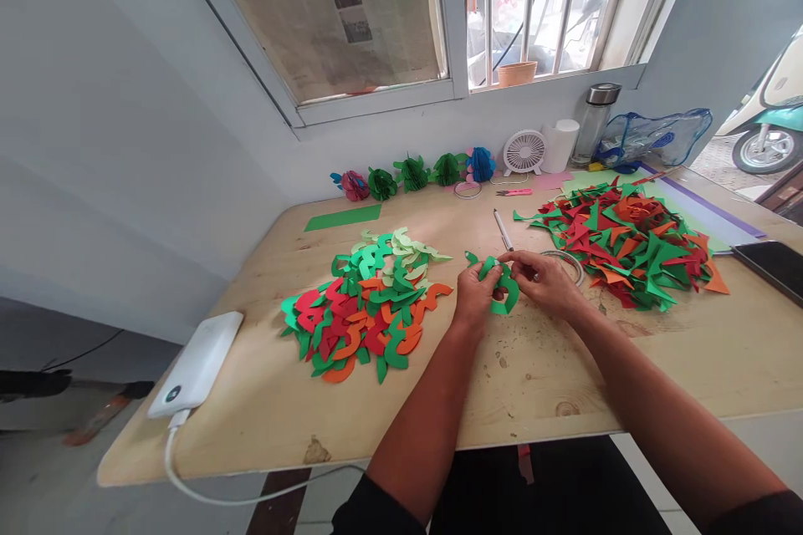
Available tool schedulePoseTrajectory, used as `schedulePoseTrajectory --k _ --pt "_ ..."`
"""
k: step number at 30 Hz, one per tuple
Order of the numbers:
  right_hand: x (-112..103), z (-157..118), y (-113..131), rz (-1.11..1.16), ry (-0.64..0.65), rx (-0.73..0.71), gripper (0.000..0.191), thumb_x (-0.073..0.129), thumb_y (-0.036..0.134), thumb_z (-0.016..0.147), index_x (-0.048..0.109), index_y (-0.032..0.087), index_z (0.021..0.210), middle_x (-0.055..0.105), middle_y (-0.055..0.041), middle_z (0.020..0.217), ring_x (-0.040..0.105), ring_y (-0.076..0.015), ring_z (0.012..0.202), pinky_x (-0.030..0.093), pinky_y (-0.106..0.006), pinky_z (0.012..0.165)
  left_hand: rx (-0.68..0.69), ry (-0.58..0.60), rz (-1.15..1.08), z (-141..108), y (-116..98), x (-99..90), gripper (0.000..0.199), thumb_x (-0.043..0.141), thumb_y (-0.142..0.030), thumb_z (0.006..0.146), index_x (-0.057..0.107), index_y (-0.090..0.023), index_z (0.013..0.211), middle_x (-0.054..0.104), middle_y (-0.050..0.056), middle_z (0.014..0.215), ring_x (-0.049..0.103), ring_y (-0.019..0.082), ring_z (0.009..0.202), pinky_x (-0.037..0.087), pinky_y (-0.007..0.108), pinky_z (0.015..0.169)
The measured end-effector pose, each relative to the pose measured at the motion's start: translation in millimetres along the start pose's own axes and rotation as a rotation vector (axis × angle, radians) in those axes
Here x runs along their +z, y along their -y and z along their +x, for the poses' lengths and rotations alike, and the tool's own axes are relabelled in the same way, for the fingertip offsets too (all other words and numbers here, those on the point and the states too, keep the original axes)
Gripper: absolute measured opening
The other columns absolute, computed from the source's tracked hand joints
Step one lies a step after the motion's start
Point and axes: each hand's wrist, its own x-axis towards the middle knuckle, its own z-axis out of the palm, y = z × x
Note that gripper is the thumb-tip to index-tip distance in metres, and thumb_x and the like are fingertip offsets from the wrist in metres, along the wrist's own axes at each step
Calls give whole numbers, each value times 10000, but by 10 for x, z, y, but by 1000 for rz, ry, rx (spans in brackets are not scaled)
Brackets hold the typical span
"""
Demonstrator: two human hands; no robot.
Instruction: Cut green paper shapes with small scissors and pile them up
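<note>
A curved green paper piece point(511, 294) is between my hands over the middle of the table. My left hand point(477, 292) is closed on it, with the thumb on top. My right hand point(543, 280) is pinched at the upper right edge of the same paper; whether it holds a separate small thing is too small to tell. Left of my hands lies a heap of curved red, orange and green paper pieces point(357, 309). A heap of pointed paper scraps point(640, 242) lies to the right. Just beyond my hands is a white pen point(503, 230).
A white power bank point(199, 364) with a cable lies at the left edge of the wooden table point(251, 426). Along the back stand paper ornaments point(412, 173), a small fan point(524, 152) and a bottle point(595, 124). A phone point(771, 267) is at the far right.
</note>
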Motion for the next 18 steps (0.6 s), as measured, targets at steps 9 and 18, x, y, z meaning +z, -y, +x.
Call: schedulePoseTrajectory --k 9,18 --pt "2 -8 10 -32 -15 -17 321 474 181 759 685 159 1001 548 5 612 450 -106 546 380 -221 535 -11 -11 -14 -24 -25 12 263 754 -312 573 569 -127 602 485 -50 453 438 53 379 328 182 402" --pt "-3 -7 14 -60 -22 -12 308 473 172 763 683 160 989 552 6 624 455 -103 545 372 -223 540 9 3 -7 13 28 -12 277 746 -339 580 568 -130 614 488 -45 469 440 57 387 343 191 419"
